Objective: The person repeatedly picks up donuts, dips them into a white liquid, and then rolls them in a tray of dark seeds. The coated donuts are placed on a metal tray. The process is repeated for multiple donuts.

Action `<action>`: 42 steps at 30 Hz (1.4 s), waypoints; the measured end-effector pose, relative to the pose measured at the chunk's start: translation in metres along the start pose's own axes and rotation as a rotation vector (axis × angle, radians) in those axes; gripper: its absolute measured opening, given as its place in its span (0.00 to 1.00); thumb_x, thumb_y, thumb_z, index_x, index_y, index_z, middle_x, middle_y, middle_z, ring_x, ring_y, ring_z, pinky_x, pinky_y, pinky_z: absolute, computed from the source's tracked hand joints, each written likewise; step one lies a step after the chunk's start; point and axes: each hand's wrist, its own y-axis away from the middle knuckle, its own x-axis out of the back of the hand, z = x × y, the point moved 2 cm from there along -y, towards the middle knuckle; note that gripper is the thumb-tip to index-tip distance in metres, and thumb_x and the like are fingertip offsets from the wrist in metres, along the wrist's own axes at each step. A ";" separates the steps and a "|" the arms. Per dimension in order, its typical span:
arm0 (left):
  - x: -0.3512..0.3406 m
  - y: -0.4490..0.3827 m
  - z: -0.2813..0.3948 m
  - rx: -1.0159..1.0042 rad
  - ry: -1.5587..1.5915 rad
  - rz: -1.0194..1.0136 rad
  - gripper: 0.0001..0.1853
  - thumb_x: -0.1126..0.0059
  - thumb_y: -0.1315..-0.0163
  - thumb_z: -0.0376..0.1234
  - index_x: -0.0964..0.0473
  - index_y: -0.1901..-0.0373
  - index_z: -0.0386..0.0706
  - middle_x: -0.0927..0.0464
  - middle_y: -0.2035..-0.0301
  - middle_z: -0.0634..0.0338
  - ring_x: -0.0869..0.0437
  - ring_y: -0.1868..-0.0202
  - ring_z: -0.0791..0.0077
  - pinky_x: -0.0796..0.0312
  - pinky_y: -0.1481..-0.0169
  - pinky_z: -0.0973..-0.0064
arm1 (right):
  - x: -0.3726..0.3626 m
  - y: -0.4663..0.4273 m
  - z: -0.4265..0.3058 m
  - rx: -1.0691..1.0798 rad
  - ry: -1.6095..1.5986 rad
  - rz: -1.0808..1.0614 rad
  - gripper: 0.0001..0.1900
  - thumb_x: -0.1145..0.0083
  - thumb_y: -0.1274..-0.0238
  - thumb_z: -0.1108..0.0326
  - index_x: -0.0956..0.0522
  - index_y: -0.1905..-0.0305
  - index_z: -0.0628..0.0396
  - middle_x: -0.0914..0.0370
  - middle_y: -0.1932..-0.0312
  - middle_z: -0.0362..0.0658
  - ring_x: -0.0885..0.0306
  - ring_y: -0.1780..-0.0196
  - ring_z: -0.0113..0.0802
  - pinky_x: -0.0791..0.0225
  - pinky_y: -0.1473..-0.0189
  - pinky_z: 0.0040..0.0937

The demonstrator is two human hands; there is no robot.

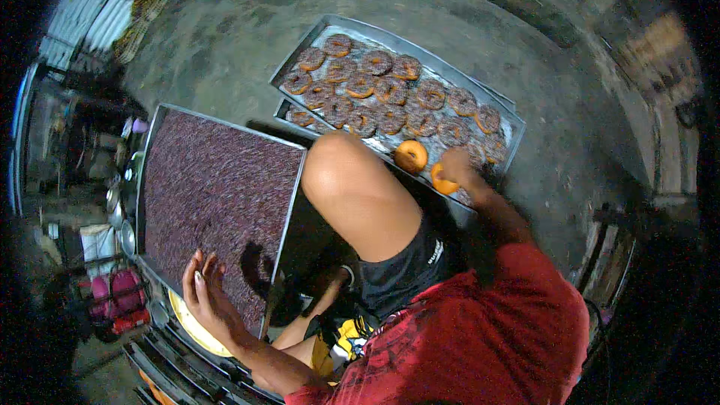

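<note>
My right hand [460, 165] is at the near right edge of a metal tray of doughnuts [388, 27], with its fingers on a plain golden doughnut [444, 181]. Just left of it sits another golden doughnut [419, 149], dark on its lower side. Most other doughnuts in the tray, such as this sprinkled doughnut [431, 94], have a dark coating on top. My left hand [211, 298] holds nothing and hovers, fingers apart, over the near end of a metal tray filled with chocolate sprinkles [219, 180]. A hand-shaped shadow falls on the sprinkles.
My bent knee [337, 163] rises between the two trays. A second tray [284, 109] with doughnuts lies under the doughnut tray. Under the sprinkle tray's near edge shows a yellow round rim [194, 329]. Dark slats [174, 365] and a magenta item [118, 292] are at left. Concrete floor [225, 39] surrounds them.
</note>
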 end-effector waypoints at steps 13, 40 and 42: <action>0.028 0.049 0.018 -0.077 -0.155 0.116 0.10 0.43 0.35 0.24 0.19 0.53 0.32 0.18 0.52 0.52 0.17 0.49 0.68 0.27 0.41 0.73 | 0.088 -0.013 -0.045 -0.217 -1.005 0.981 0.22 0.36 0.37 0.53 0.24 0.51 0.62 0.20 0.55 0.52 0.20 0.55 0.44 0.26 0.50 0.41; 0.159 0.206 -0.060 -0.297 1.120 0.519 0.35 0.42 0.37 0.33 0.45 0.29 0.56 0.38 0.34 0.53 0.30 0.35 0.48 0.23 0.46 0.39 | 0.211 0.283 -0.665 1.947 0.082 -0.906 0.41 0.29 0.51 0.62 0.35 0.30 0.54 0.30 0.36 0.50 0.32 0.32 0.41 0.41 0.29 0.38; 0.164 0.223 -0.060 -0.381 0.994 0.614 0.45 0.37 0.41 0.36 0.52 0.23 0.57 0.36 0.36 0.53 0.28 0.36 0.52 0.21 0.47 0.49 | 0.181 0.276 -0.709 1.889 0.011 -0.862 0.38 0.29 0.50 0.59 0.31 0.32 0.55 0.24 0.43 0.49 0.28 0.38 0.36 0.36 0.34 0.35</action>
